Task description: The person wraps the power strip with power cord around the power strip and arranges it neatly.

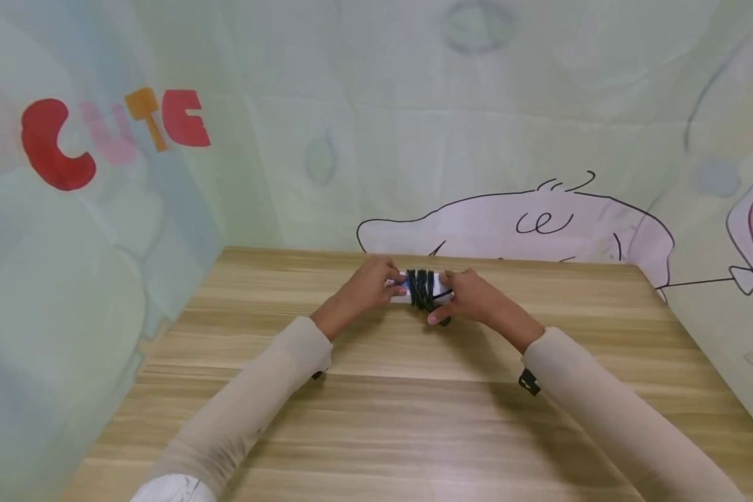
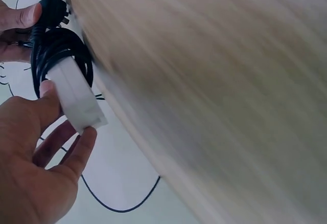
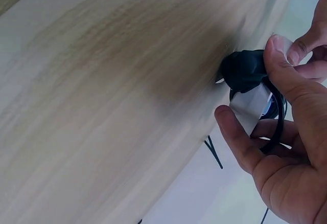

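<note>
A white power strip (image 2: 75, 95) is held at the far part of the table, with its black cord (image 1: 422, 289) wound in several loops around its middle. My left hand (image 1: 373, 282) pinches the strip's left end between thumb and fingers. At the other end, my right hand (image 1: 473, 296) grips the strip and cord, its thumb against the black plug (image 3: 244, 69) in the right wrist view. The plug's pins show in the left wrist view. My right fingers and the cord loops hide part of the strip.
Beneath both arms lies a wood-grain table (image 1: 376, 418). A pale printed cloth (image 1: 383, 139) hangs behind its far edge and along the sides, with coloured letters at the left and a cartoon outline at the back. Dark wrist devices (image 1: 529, 382) show beneath the sleeves.
</note>
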`<state>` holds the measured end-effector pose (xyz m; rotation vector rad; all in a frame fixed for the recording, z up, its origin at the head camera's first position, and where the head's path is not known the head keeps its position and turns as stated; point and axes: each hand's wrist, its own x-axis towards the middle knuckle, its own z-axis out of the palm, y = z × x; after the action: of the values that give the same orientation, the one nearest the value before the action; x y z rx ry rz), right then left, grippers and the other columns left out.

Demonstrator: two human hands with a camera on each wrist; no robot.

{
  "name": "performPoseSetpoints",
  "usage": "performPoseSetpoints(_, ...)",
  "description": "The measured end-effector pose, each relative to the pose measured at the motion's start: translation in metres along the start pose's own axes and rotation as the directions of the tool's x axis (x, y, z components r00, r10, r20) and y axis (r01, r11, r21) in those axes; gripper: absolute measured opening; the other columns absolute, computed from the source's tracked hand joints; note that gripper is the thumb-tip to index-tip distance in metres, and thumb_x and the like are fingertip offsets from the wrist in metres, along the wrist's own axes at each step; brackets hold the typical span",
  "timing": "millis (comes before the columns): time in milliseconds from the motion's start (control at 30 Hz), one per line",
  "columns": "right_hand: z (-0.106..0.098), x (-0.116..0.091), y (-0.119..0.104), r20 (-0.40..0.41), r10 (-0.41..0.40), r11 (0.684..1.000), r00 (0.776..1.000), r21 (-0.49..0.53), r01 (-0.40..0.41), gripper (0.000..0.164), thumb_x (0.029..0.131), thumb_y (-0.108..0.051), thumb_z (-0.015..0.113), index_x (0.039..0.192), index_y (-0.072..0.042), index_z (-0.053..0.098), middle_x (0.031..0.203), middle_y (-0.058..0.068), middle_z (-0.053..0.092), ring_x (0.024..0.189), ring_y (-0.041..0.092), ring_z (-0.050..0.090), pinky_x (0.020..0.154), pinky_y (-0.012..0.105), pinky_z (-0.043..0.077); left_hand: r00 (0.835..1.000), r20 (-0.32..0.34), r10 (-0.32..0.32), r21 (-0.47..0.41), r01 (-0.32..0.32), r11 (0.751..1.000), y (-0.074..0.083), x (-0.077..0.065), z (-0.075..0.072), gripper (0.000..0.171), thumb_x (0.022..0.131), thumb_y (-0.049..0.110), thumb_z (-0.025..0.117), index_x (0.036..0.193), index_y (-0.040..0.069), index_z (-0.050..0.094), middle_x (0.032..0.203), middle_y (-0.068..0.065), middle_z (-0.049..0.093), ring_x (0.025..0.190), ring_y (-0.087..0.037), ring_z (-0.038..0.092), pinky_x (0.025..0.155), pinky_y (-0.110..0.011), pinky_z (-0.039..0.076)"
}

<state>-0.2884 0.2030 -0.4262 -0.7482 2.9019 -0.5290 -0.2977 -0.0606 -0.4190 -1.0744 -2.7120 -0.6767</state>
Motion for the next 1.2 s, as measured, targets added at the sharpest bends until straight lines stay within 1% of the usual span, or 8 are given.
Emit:
performPoseSetpoints(167,0.019,0.018,0.028,-0.032,-0.035,0.999,0.999,-0.035,0.033,0.078,0.076,-0.073,0.095,0.111,-0.008,0.068,0.095,0.009,0.074,0.082,0.024,0.062,0.074,0.043,0.052,0.997,0.032,-0.075,-0.011,0.075,0.997,0.002,0.003,-0.001,0.026,0.101,0.015,0.086,0.121,-0.001,0.085,0.116,-0.018,0.082,0.111,-0.033,0.078,0.102,-0.046,0.062)
performPoseSetpoints(367,-0.005,0.010,-0.002,0.024,0.032,0.999,0.999,0.013,-0.033,0.063,0.077,-0.058,0.101,0.103,-0.009,0.070,0.096,0.007,0.075,0.087,0.023,0.063,0.079,0.040,0.052,0.993,0.044,-0.114,0.000,0.114,0.993,0.002,0.006,-0.005,0.025,0.101,0.015,0.086,0.121,0.000,0.086,0.118,-0.018,0.083,0.114,-0.033,0.078,0.103,-0.046,0.062)
performPoseSetpoints(467,0.004,0.017,0.010,0.028,0.039,0.999,0.999,0.013,-0.040,0.065,0.075,-0.063,0.101,0.101,-0.010,0.071,0.095,0.007,0.075,0.086,0.023,0.062,0.078,0.039,0.052,0.991,0.065,-0.117,0.013,0.117,0.993,0.003,0.007,-0.006,0.025,0.101,0.016,0.086,0.120,0.000,0.086,0.118,-0.017,0.082,0.114,-0.034,0.077,0.103,-0.046,0.061)
performPoseSetpoints(600,0.033,0.033,0.044,-0.024,0.043,0.999,0.999,0.023,-0.042,0.068,0.068,-0.071,0.100,0.096,-0.017,0.069,0.089,0.000,0.072,0.081,0.018,0.059,0.072,0.034,0.048,0.991,0.071,-0.113,0.018,0.112,0.994,0.005,0.006,-0.005,0.025,0.101,0.016,0.086,0.119,-0.001,0.086,0.117,-0.018,0.082,0.111,-0.034,0.077,0.101,-0.045,0.062)
performPoseSetpoints(833,0.015,0.009,0.008,-0.001,0.038,0.996,0.999,0.076,-0.038,0.066,0.076,-0.059,0.101,0.105,-0.011,0.067,0.095,0.006,0.073,0.087,0.022,0.063,0.079,0.037,0.052,0.997,0.041,-0.066,-0.020,0.067,0.998,-0.008,-0.003,0.003,0.027,0.102,0.019,0.086,0.120,0.000,0.086,0.116,-0.015,0.082,0.111,-0.031,0.076,0.103,-0.045,0.060)
performPoseSetpoints(900,0.008,0.001,-0.003,-0.008,0.031,0.997,0.999,0.071,-0.030,0.066,0.078,-0.057,0.101,0.107,-0.009,0.067,0.095,0.007,0.072,0.087,0.022,0.063,0.080,0.038,0.052,0.999,0.021,-0.029,-0.041,0.030,0.999,-0.031,0.000,0.019,0.029,0.103,0.027,0.085,0.120,0.005,0.086,0.115,-0.011,0.082,0.111,-0.027,0.075,0.104,-0.044,0.059)
performPoseSetpoints(1067,-0.008,-0.011,-0.027,-0.005,0.080,0.997,0.997,0.004,-0.080,0.073,0.084,-0.049,0.100,0.127,0.000,0.068,0.111,0.015,0.074,0.094,0.027,0.066,0.085,0.043,0.055,0.999,0.040,-0.032,-0.056,0.034,0.998,-0.059,0.013,0.043,0.031,0.106,0.037,0.081,0.124,0.011,0.082,0.124,-0.009,0.079,0.120,-0.030,0.070,0.110,-0.048,0.055)
performPoseSetpoints(1200,-0.011,-0.011,-0.031,-0.012,0.091,0.996,0.996,-0.017,-0.091,0.091,0.087,-0.049,0.098,0.149,0.007,0.062,0.145,0.028,0.070,0.117,0.037,0.071,0.102,0.051,0.058,0.993,0.085,-0.081,-0.056,0.085,0.995,-0.031,0.008,0.018,0.029,0.108,0.032,0.078,0.126,0.009,0.079,0.131,-0.013,0.076,0.127,-0.034,0.067,0.115,-0.051,0.053)
